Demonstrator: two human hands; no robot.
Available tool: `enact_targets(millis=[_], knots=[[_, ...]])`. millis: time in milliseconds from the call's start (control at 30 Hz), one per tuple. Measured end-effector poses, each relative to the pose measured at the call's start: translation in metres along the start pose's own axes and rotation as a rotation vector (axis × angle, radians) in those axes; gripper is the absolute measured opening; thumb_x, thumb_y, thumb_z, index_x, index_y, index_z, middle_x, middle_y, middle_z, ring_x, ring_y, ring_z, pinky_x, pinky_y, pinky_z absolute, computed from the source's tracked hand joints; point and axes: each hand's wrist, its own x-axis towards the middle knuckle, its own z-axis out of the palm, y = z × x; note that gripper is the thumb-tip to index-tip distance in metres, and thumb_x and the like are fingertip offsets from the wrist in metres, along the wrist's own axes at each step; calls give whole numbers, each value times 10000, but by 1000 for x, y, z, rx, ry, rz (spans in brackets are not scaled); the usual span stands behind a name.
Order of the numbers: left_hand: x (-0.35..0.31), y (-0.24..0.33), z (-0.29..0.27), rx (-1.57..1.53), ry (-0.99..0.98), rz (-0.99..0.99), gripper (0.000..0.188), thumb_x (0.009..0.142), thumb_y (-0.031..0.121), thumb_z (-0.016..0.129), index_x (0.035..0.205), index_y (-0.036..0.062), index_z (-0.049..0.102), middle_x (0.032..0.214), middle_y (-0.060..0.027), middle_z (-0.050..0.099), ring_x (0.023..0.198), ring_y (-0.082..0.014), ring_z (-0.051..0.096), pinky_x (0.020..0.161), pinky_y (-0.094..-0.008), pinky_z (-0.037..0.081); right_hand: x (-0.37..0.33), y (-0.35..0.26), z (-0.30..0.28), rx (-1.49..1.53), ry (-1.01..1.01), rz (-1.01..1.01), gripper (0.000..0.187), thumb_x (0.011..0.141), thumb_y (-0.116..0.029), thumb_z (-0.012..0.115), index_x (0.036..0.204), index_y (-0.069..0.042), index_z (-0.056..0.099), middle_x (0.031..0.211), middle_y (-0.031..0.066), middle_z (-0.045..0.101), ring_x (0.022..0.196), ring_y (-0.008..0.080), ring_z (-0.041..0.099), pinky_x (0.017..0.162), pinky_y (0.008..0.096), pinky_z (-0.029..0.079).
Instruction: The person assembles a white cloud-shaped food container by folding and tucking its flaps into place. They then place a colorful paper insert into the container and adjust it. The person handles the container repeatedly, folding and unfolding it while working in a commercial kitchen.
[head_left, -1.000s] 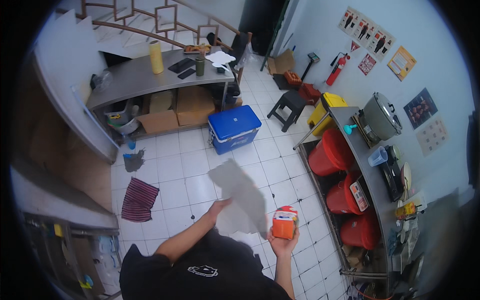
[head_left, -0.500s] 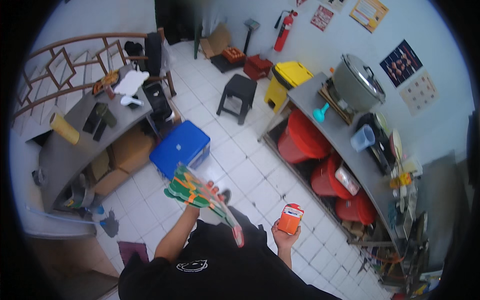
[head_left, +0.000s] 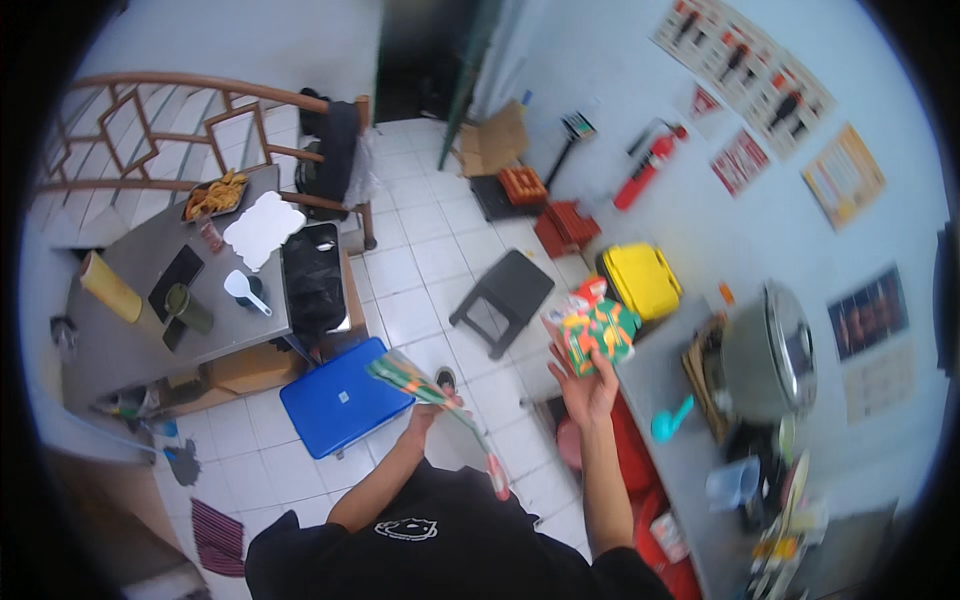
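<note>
My left hand is closed round a thin stack of flat printed cardboard sheets, green, orange and white, with scalloped edges; they stand nearly edge-on. A red-tipped end reaches down toward my black shirt. Raised over the aisle, my right hand holds a small green-and-orange patterned carton with its thumb across the front. The other fingers are partly spread behind it. Red and white parts show at the carton's top, though motion blurs them.
A blue lidded box and a black stool stand on the tiles. On the left table are a tray of fried food and a white scoop. The right counter bears a large pot and a turquoise ladle.
My right hand has risen and moved forward, turning the carton from its orange side to its patterned side. The sheets in my left hand have tilted more edge-on. The view has shifted.
</note>
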Motion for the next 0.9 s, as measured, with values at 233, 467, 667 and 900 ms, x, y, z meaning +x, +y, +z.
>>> enact_targets(millis=[233, 467, 667, 900], knots=[[200, 103, -39, 468, 607, 103, 316, 1010, 159, 607, 1294, 22, 596, 1263, -169, 659, 1157, -339, 659, 1025, -471, 520, 134, 4, -124, 168, 344, 263, 671, 842, -477, 753, 1387, -152, 536, 1266, 93, 637, 1102, 299, 623, 865, 451, 527], [300, 206, -40, 367, 396, 174, 390, 1024, 254, 635, 1277, -43, 621, 1191, -158, 694, 1032, -280, 705, 924, -420, 563, 221, -30, -205, 82, 538, 329, 824, 763, -590, 760, 1350, -72, 503, 1224, 144, 579, 1048, 334, 604, 861, 439, 497], [309, 226, -47, 550, 920, 416, 387, 1024, 250, 632, 1287, -35, 620, 1188, -158, 694, 1029, -291, 704, 943, -427, 558, 377, -19, -215, 41, 442, 518, 798, 773, -603, 740, 1339, -86, 519, 1214, 121, 597, 1042, 317, 607, 843, 405, 483], [330, 231, -85, 460, 669, 907, 341, 934, 135, 653, 1264, 60, 606, 1195, -148, 675, 1117, -343, 663, 1030, -522, 494, 587, -14, -201, -337, -77, 874, 688, 848, -597, 677, 1366, -170, 531, 1317, 77, 600, 1170, 310, 581, 898, 466, 457]])
